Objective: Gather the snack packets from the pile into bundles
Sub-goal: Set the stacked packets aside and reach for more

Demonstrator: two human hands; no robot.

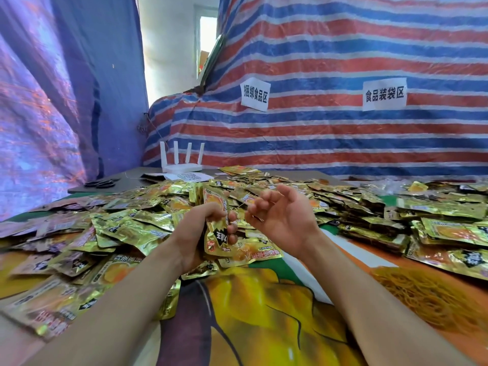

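My left hand [196,235] grips an upright bundle of gold snack packets [216,223] just above the table. My right hand [280,217] hovers right beside it, palm toward the bundle and fingers curled. A thin yellowish rubber band [242,205] seems to stretch from those fingers to the bundle. The pile of loose gold packets [137,223] spreads over the table to the left, behind and to the right of both hands.
A printed cloth [264,313] covers the table in front of me. At the back left stand a white router [182,165], black scissors [101,183] and a sheet of paper [184,177]. A striped tarp [343,133] with two paper signs hangs behind.
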